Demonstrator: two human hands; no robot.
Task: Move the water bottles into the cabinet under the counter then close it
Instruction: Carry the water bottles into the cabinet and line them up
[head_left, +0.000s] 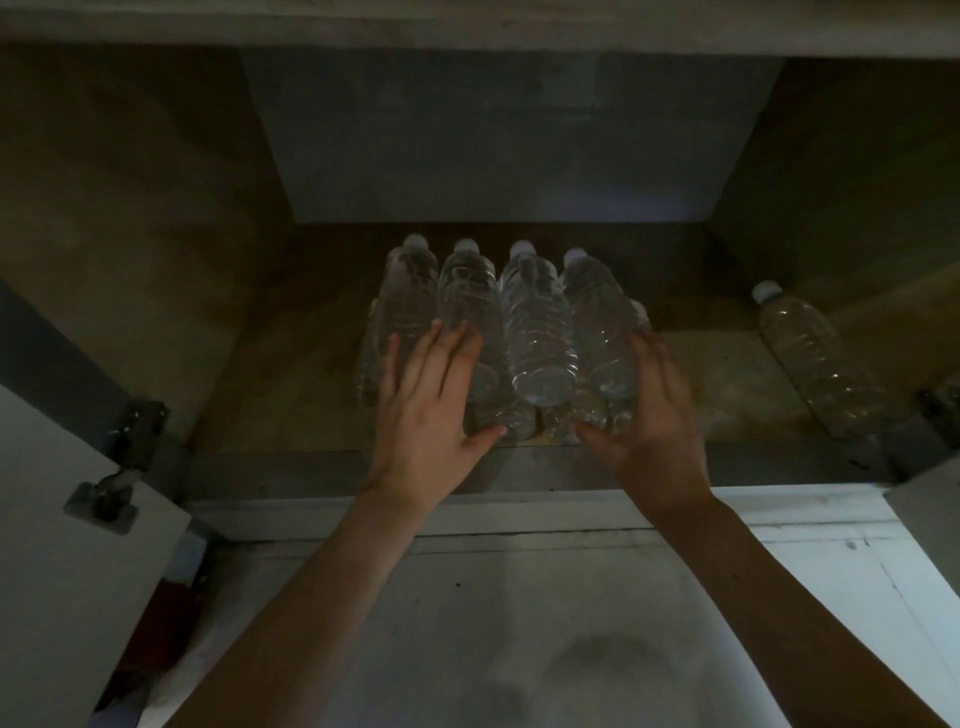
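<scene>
A stack of several clear water bottles with white caps lies on the cabinet floor, caps pointing to the back. My left hand rests flat on the left bottles, fingers spread. My right hand cups the right side of the stack, thumb under the front bottoms. One more bottle lies alone at the right, near the side wall. The cabinet is open and dim inside.
The open left door with its hinge stands at the left. A right hinge and door edge show at the right. The counter's underside runs across the top. White floor lies below the cabinet's front sill.
</scene>
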